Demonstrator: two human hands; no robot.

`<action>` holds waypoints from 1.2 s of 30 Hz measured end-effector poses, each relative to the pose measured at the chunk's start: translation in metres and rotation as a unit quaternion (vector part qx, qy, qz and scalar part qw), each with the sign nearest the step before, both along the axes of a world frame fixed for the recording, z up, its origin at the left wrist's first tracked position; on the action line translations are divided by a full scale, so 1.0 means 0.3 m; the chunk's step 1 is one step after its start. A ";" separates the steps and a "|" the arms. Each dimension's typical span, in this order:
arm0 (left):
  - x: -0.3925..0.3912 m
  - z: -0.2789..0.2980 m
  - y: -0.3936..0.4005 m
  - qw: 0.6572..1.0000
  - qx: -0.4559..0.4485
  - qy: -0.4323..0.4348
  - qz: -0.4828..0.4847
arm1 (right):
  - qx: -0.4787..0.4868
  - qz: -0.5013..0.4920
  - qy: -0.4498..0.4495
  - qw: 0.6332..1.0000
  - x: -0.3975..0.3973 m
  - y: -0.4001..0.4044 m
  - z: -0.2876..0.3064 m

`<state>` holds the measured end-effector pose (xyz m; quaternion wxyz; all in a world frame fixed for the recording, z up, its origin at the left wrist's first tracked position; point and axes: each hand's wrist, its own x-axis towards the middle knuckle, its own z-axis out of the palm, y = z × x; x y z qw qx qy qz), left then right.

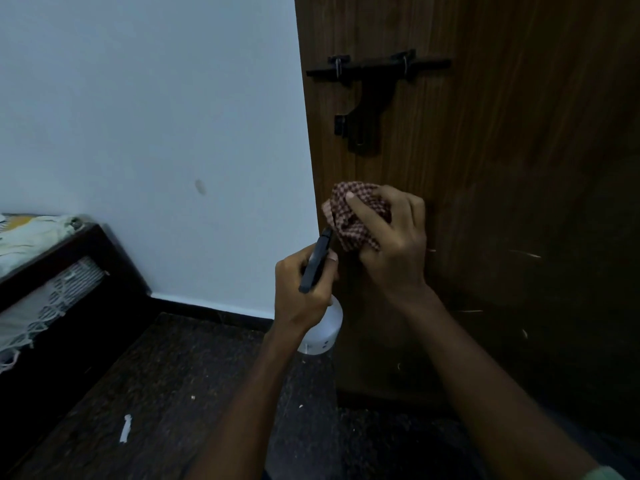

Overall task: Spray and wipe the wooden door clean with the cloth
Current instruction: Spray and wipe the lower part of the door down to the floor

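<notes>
I'm holding the bunched cloth [353, 216] in my right hand [391, 237], fingers [360, 209] curled around it, at frame centre — my left hand [304, 289] is gripping the sprayer [317, 261]; I should mist the door [502, 185] lightly, then wipe along the grain.

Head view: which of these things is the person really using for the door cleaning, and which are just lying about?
In use:
- door
- cloth, bunched in the right hand against the door
- spray bottle, held in the left hand

Lying about:
- black latch on the door
- bed by the wall
- white scrap on the floor
</notes>
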<state>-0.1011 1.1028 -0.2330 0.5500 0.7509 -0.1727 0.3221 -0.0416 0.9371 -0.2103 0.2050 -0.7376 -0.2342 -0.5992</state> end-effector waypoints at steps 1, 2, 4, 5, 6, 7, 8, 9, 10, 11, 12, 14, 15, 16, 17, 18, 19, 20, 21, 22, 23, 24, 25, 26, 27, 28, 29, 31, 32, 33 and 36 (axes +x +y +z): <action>-0.001 -0.001 -0.006 1.000 0.000 0.003 0.005 | -0.002 0.003 -0.010 1.000 0.005 0.025 0.013; -0.001 -0.002 -0.008 1.000 -0.001 0.006 0.007 | -0.036 0.000 -0.017 0.999 0.015 0.028 0.005; -0.005 -0.001 -0.009 1.000 -0.001 0.007 0.003 | -0.144 -0.001 -0.038 0.989 0.027 -0.038 -0.051; -0.009 0.000 -0.009 1.000 0.004 0.004 0.000 | -0.183 -0.010 -0.037 0.982 0.024 -0.084 -0.078; -0.011 0.003 -0.012 1.000 0.009 0.002 -0.002 | -0.192 -0.020 -0.028 0.981 0.014 -0.121 -0.093; -0.012 0.007 -0.016 1.000 0.012 0.000 -0.004 | -0.164 -0.030 -0.019 0.986 0.006 -0.137 -0.094; -0.011 0.011 -0.019 1.000 0.012 -0.001 -0.003 | -0.103 -0.037 -0.011 0.994 -0.003 -0.129 -0.074; -0.007 0.013 -0.026 1.000 0.011 -0.003 0.000 | -0.028 -0.035 -0.004 0.999 -0.004 -0.106 -0.035; -0.003 0.015 -0.036 1.000 0.008 -0.002 0.003 | 0.035 -0.031 -0.005 0.999 0.001 -0.075 0.014; 0.000 0.016 -0.049 1.000 0.002 0.003 0.002 | 0.070 -0.025 -0.009 0.997 0.009 -0.046 0.060; 0.003 0.019 -0.055 1.000 -0.006 0.006 0.003 | 0.070 -0.021 -0.017 0.997 0.016 -0.024 0.087; 0.005 0.024 -0.059 1.000 -0.020 0.006 0.000 | -0.012 -0.027 -0.027 0.999 0.029 -0.036 0.042; 0.004 0.027 -0.062 1.000 -0.023 0.006 -0.002 | -0.073 -0.029 -0.026 0.997 0.026 -0.070 -0.019; 0.004 0.033 -0.063 1.000 -0.022 0.006 -0.008 | -0.128 -0.035 -0.014 0.991 0.013 -0.113 -0.088; 0.005 0.038 -0.065 1.000 -0.019 0.006 -0.018 | -0.162 -0.045 0.007 0.986 -0.008 -0.156 -0.146; 0.005 0.044 -0.068 0.999 -0.015 0.003 -0.028 | -0.165 -0.055 0.024 0.984 -0.028 -0.191 -0.180; 0.005 0.049 -0.072 0.999 -0.012 -0.004 -0.033 | -0.127 -0.061 0.031 0.990 -0.040 -0.204 -0.178; 0.007 0.052 -0.076 0.999 -0.009 -0.010 -0.034 | -0.055 -0.066 0.034 0.996 -0.045 -0.197 -0.145; 0.008 0.055 -0.081 0.999 -0.009 -0.012 -0.033 | 0.028 -0.066 0.038 0.997 -0.043 -0.178 -0.089; 0.008 0.056 -0.087 0.999 -0.011 -0.012 -0.034 | 0.094 -0.062 0.031 0.993 -0.036 -0.154 -0.024; 0.008 0.056 -0.090 0.999 -0.012 -0.013 -0.034 | 0.128 -0.055 0.015 0.990 -0.021 -0.128 0.031; 0.010 0.054 -0.093 0.999 -0.012 -0.013 -0.032 | 0.124 -0.053 0.000 0.991 -0.008 -0.109 0.055; 0.011 0.052 -0.097 0.999 -0.015 -0.010 -0.030 | 0.086 -0.053 -0.006 0.995 0.002 -0.103 0.042; 0.011 0.052 -0.099 0.999 -0.021 -0.007 -0.029 | 0.025 -0.056 -0.012 0.998 0.007 -0.115 -0.005; 0.013 0.055 -0.104 0.999 -0.026 -0.006 -0.029 | -0.038 -0.054 -0.016 0.998 0.002 -0.141 -0.060; 0.014 0.057 -0.109 0.999 -0.025 -0.007 -0.033 | -0.085 -0.052 -0.011 0.995 -0.008 -0.176 -0.109; 0.014 0.058 -0.115 0.999 -0.018 -0.008 -0.041 | -0.104 -0.052 0.000 0.993 -0.021 -0.210 -0.137; 0.017 0.063 -0.134 0.999 -0.002 -0.013 -0.050 | -0.034 -0.061 0.000 0.998 -0.028 -0.241 -0.104; 0.020 0.066 -0.146 0.999 0.000 -0.014 -0.050 | 0.034 -0.063 0.001 0.997 -0.026 -0.238 -0.049; 0.022 0.066 -0.158 0.999 0.000 -0.013 -0.050 | 0.095 -0.063 0.002 0.993 -0.021 -0.227 0.015; 0.024 0.071 -0.187 0.999 -0.005 -0.009 -0.053 | 0.095 -0.048 -0.025 0.994 0.009 -0.196 0.095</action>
